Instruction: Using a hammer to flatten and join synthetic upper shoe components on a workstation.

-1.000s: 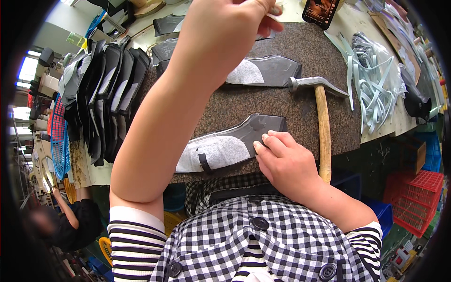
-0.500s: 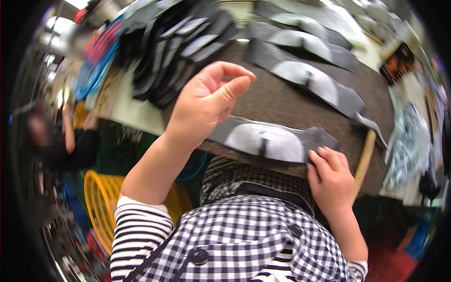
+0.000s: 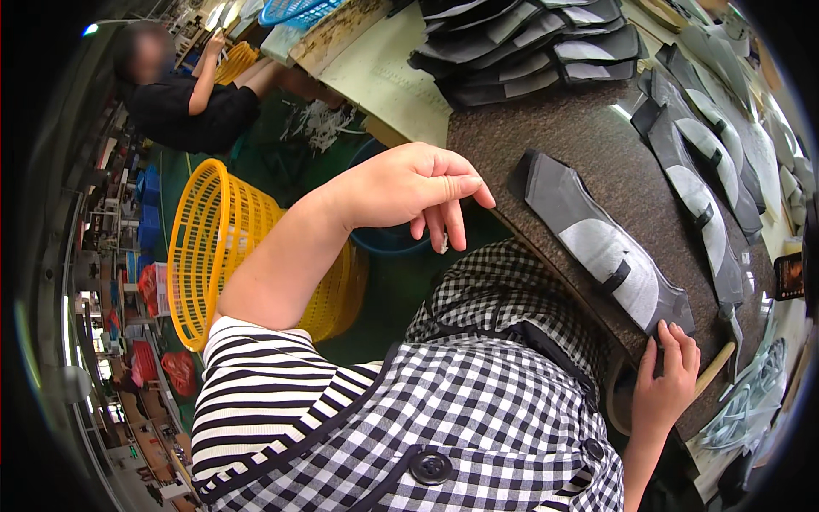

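Note:
A dark grey, curved flat piece (image 3: 559, 198) lies along the near edge of the brown speckled worktop (image 3: 512, 128). It carries a pale half-round patch and a short black tab. My right hand (image 3: 670, 371) rests its fingertips on the piece's near right end, fingers stretched out. Off to the left, my left hand (image 3: 426, 192) hangs in the air beyond the worktop edge, apart from the piece. Its fingers are loosely bent and spread, with a tiny whitish bit at one fingertip that I cannot make out.
Similar pieces (image 3: 704, 209) lie in a row at the right, and a thick stack (image 3: 529, 47) stands at the back. A wooden handle (image 3: 715, 369) lies by my right hand near pale strips (image 3: 755, 401). Yellow basket (image 3: 196, 256) below left; another person (image 3: 183, 98) sits farther off.
My view has turned left, bringing more of the floor and basket into sight. My left hand has moved off the worktop area, fingers now drooping. My right hand stays at the piece's end.

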Motion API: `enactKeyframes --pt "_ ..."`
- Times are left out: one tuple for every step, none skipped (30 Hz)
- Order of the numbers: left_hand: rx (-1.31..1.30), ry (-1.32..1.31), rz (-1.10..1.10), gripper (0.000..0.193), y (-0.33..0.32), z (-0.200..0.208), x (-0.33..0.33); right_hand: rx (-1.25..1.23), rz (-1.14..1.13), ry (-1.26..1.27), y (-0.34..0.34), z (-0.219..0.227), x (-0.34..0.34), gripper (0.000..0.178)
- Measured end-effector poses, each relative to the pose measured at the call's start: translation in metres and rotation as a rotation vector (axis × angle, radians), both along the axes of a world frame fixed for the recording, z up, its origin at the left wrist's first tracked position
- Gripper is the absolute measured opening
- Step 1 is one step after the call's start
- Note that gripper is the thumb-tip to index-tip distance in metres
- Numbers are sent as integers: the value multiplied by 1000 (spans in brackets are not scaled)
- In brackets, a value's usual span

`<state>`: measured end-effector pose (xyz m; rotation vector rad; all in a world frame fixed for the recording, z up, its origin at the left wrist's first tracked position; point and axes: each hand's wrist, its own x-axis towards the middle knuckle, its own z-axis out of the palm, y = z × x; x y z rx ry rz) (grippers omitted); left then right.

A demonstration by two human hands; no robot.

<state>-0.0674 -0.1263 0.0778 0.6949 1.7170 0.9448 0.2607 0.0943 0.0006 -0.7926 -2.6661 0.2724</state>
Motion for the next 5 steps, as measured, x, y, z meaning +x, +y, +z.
enactKeyframes --pt "-49 18 18 34 -3 -2 2 -5 2 3 0 0 0 28" --pt "-97 36 34 35 -5 -4 5 -7 6 -4 0 0 1 29" --pt "-95 28 37 35 -8 -7 6 -6 10 -13 1 -1 2 29" --pt "-107 66 25 35 -12 -13 5 2 16 -15 1 -1 3 29" --pt "-118 106 11 36 -16 -19 3 9 21 -16 1 -2 3 29"
